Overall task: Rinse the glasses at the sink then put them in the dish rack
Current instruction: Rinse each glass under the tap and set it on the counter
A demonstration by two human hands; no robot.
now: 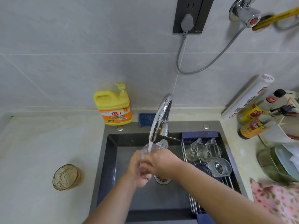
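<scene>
Gripping clear glass in left hand and right hand together, under running tap, above sink, beside rack.

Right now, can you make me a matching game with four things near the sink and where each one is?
Things:
1. brown glass
2. yellow soap bottle
3. glass being rinsed
4. ribbed glass

Places:
A. in the dish rack
B. under the tap
C. on the counter, left of the sink
D. by the wall, behind the sink

Pairs: 1-C, 2-D, 3-B, 4-A
</scene>
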